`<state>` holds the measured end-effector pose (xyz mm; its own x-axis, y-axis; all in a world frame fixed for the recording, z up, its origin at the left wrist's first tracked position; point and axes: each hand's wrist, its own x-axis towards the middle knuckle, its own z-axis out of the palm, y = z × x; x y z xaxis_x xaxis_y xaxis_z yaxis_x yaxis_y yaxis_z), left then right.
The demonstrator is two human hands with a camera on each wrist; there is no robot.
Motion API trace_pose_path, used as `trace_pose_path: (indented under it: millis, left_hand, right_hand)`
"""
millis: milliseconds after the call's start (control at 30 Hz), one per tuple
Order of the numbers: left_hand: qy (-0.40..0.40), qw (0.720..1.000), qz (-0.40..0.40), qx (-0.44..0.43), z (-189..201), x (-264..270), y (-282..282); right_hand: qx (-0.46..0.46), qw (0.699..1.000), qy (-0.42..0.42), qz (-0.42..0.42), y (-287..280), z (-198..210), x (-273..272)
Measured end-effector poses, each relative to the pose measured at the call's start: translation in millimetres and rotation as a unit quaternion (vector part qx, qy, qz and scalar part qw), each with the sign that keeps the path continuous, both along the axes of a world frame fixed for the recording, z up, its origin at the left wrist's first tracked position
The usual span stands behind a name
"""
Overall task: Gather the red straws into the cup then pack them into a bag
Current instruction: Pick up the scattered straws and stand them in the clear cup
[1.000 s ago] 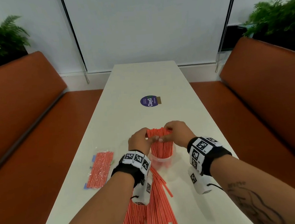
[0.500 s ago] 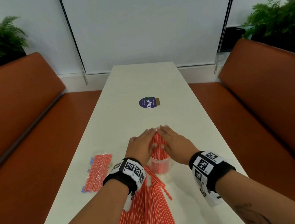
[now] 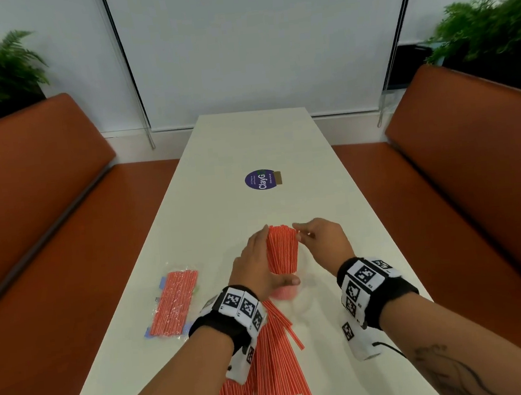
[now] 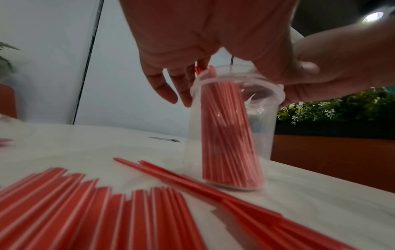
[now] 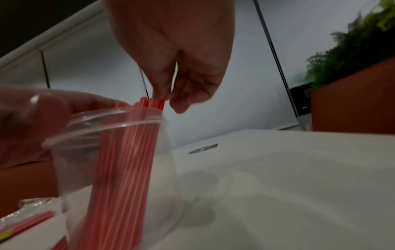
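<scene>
A clear plastic cup (image 3: pixel 285 293) stands on the white table (image 3: pixel 219 169), with a thick bundle of red straws (image 3: pixel 283 252) upright in it. My left hand (image 3: pixel 257 260) wraps the bundle at the cup's rim, thumb across the front and fingers along the far left side. In the left wrist view the cup (image 4: pixel 265 118) leans slightly, the straws (image 4: pixel 226 135) pushed to one side inside. My right hand (image 3: pixel 308 235) is at the bundle's top right, its fingertips (image 5: pixel 162 94) curled onto the upper ends of a few straws (image 5: pixel 126 160).
Several loose red straws (image 3: pixel 277 363) lie fanned on the table near me, under my left wrist. A clear bag packed with red straws (image 3: pixel 175 302) lies to the left. A purple sticker (image 3: pixel 261 180) sits farther up. Orange benches (image 3: pixel 34 217) flank both long edges.
Both hands lay flat over the top of the bundle; the left has now slid down to grip it at the cup rim. The right has moved to the top right edge.
</scene>
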<state>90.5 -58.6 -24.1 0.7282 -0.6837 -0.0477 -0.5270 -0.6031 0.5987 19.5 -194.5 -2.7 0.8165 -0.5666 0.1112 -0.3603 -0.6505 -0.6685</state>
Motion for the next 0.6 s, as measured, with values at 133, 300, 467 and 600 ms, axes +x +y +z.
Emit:
trace_pose_path:
  millis: [133, 300, 467, 600]
  left_hand:
    - [0.026, 0.998, 0.033, -0.039, 2.9, 3.4, 3.9]
    - [0.01, 0.997, 0.07, 0.028, 6.5, 12.6, 32.5]
    - [0.013, 0.991, 0.105, 0.08, 7.0, 5.8, 67.6]
    - [0.021, 0.986, 0.123, 0.107, -0.4, -7.3, 88.1]
  right_hand:
    - [-0.01, 0.998, -0.04, -0.043, 5.4, 7.9, -9.2]
    - [0.056, 0.983, 0.108, 0.136, 31.0, 20.0, -30.4]
    - [-0.096, 0.922, 0.28, 0.25, 62.9, -4.7, -33.8]
    - [-0.067, 0.944, 0.298, 0.127, 77.9, -33.8, -17.3]
